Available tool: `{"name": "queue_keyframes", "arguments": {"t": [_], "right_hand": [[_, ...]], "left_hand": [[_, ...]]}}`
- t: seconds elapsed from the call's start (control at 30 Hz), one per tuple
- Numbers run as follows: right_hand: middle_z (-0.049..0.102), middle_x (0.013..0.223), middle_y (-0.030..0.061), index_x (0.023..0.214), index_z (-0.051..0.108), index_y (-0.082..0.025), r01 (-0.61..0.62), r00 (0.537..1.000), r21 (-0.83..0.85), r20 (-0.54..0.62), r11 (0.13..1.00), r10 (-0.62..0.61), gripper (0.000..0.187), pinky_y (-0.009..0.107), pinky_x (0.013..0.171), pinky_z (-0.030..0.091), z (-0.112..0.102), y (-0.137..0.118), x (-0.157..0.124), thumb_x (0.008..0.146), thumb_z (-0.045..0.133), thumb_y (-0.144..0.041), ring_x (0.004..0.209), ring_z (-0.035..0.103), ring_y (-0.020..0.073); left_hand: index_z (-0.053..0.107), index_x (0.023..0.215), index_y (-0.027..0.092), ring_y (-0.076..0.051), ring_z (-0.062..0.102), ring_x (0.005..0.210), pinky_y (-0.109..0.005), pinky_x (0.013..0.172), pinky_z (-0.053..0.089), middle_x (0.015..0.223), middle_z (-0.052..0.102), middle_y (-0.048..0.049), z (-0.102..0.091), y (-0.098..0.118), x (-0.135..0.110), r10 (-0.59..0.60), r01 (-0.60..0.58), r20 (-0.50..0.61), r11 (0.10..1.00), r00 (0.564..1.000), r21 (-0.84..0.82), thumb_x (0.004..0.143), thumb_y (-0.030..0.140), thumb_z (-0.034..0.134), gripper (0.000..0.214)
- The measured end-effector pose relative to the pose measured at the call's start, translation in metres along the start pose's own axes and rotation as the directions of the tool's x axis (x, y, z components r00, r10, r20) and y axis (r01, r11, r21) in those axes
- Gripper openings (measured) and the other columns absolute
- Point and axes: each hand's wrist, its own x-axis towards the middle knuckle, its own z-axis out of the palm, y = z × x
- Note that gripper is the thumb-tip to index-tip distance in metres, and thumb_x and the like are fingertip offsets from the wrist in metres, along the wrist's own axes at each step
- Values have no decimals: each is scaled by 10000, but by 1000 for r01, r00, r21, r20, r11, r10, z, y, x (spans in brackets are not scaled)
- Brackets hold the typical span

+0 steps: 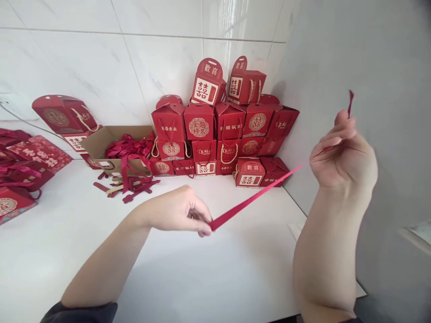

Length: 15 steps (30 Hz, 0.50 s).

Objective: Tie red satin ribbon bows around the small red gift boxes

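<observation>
Left hand, right hand pinch ribbon; box reads 歡喜

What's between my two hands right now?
In the head view, a red ribbon runs taut from the left hand up to the right hand.

The person is wearing a dark top, close to black, and only its sleeves are showing. At the lower left of the frame the left sleeve is bunching in soft folds high on the arm, its fabric looking matte and fairly thick. At the bottom edge toward the right, only a thin dark sliver of the right sleeve is peeking in. Both forearms are showing bare from those sleeve ends up to the left hand and the right hand. The left thumbnail is looking short and plain.
</observation>
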Motion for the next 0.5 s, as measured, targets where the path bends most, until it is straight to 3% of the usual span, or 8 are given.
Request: {"name": "queue_keyframes", "arguments": {"t": [0.07, 0.13, 0.2, 0.23, 0.3, 0.33, 0.43, 0.5], "right_hand": [[498, 544, -67, 811, 665, -207, 50, 997, -141, 70, 989, -40, 221, 76, 293, 300, -3, 5, 1, 962, 503, -204, 343, 298, 2], [435, 543, -77, 859, 673, -194, 192, 976, -479, 184, 856, -116, 217, 130, 289, 206, -10, 19, 7, 951, 506, -297, 349, 207, 18], [520, 583, -43, 863, 690, -182, 251, 962, -780, 266, 573, -59, 217, 175, 350, 265, -21, 40, 17, 899, 546, -341, 384, 316, 43], [583, 611, -7, 825, 700, -169, 218, 964, -859, 264, 463, 36, 197, 199, 406, 342, -28, 52, 23, 860, 590, -328, 438, 428, 72], [657, 696, 53, 782, 696, -157, 206, 968, -949, 234, 240, 95, 190, 251, 535, 418, -42, 75, 35, 843, 572, -287, 578, 545, 139], [681, 771, 68, 783, 686, -167, 263, 959, -965, 258, -25, 120, 235, 269, 617, 434, -49, 85, 41, 871, 510, -297, 675, 583, 166], [695, 877, 113, 765, 667, -153, 312, 937, -929, 268, -198, 223, 280, 305, 730, 409, -63, 105, 49, 888, 449, -279, 816, 593, 211], [693, 813, 107, 716, 657, -151, 343, 899, -921, 265, -183, 348, 276, 303, 702, 398, -65, 110, 46, 875, 472, -281, 753, 587, 201]], "left_hand": [[768, 792, 187, -104, 662, 600, -161, 544, 449, 709, 748, -34, 6, 6, -4, 102, -107, 110, 993, 989, 43, 816, 301, 678, 147], [762, 782, 200, -105, 652, 577, -174, 552, 446, 693, 745, -38, 15, 12, -8, 205, -226, 214, 971, 955, 77, 822, 272, 674, 121], [752, 776, 217, -105, 648, 562, -181, 544, 439, 674, 743, -32, 24, 18, -12, 269, -316, 298, 941, 916, 122, 814, 242, 684, 82], [744, 769, 224, -105, 649, 557, -183, 535, 435, 659, 740, -25, 29, 20, -14, 286, -350, 339, 926, 896, 145, 806, 233, 693, 65], [726, 742, 231, -108, 653, 558, -196, 507, 422, 633, 734, -11, 36, 24, -18, 305, -404, 401, 896, 863, 187, 793, 242, 710, 55], [717, 726, 229, -112, 653, 557, -210, 492, 412, 618, 729, -9, 38, 25, -20, 310, -424, 419, 881, 854, 212, 790, 254, 714, 68], [701, 693, 227, -135, 649, 552, -257, 472, 386, 598, 720, -22, 41, 27, -28, 282, -429, 423, 850, 861, 305, 790, 277, 711, 109], [707, 686, 240, -146, 651, 557, -269, 490, 389, 599, 720, -22, 39, 29, -34, 233, -370, 392, 870, 890, 325, 785, 302, 714, 117]]}}
